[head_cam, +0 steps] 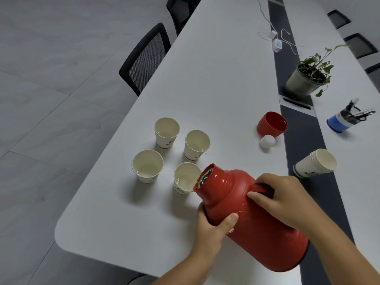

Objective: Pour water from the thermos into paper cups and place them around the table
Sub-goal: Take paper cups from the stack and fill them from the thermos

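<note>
A red thermos [253, 219] lies tilted steeply in the lower centre of the frame, open mouth pointing up-left over the rim of the nearest paper cup [186, 178]. Three more white paper cups stand upright left of centre: one at [147, 166], one at [166, 133], one at [197, 145], making a loose square with the first. A stack of cups [315, 163] lies on its side at the right.

Both hands tilting red thermos [253, 219] over paper cup [185, 178], white table [216, 79]
</note>
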{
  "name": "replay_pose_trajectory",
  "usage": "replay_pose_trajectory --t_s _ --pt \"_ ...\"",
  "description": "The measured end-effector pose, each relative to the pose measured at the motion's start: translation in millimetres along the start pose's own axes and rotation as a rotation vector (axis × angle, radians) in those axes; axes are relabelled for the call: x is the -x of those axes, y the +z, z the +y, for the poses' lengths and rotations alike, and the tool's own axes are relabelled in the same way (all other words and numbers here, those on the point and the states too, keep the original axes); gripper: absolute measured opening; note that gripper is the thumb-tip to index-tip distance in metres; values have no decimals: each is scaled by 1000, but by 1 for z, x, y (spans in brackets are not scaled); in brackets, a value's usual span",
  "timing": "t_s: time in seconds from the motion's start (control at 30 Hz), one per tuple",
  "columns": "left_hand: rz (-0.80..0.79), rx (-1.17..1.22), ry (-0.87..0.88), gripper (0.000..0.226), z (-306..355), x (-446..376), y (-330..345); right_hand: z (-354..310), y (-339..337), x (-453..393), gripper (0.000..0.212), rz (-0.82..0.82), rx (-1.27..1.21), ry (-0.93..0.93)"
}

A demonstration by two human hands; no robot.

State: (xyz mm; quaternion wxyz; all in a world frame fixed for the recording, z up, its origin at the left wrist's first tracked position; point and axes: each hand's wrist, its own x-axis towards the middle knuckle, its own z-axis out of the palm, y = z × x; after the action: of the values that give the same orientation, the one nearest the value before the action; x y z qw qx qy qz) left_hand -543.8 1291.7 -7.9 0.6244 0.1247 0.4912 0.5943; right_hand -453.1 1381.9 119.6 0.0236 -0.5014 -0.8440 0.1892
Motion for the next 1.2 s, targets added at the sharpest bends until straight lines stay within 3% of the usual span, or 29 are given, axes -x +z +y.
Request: replay_pose_trajectory --t_s 0.8,0.9,1.2 --pt "32 11 20 77 2 -1 6 6 -1 0 14 -7 -11 -16" --pt "41 -37 38 80 5 0 5 8 -2 1 8 -2 -90 22" --pt "84 -330 196 87 21 1 12 33 0 20 27 159 -489 139"
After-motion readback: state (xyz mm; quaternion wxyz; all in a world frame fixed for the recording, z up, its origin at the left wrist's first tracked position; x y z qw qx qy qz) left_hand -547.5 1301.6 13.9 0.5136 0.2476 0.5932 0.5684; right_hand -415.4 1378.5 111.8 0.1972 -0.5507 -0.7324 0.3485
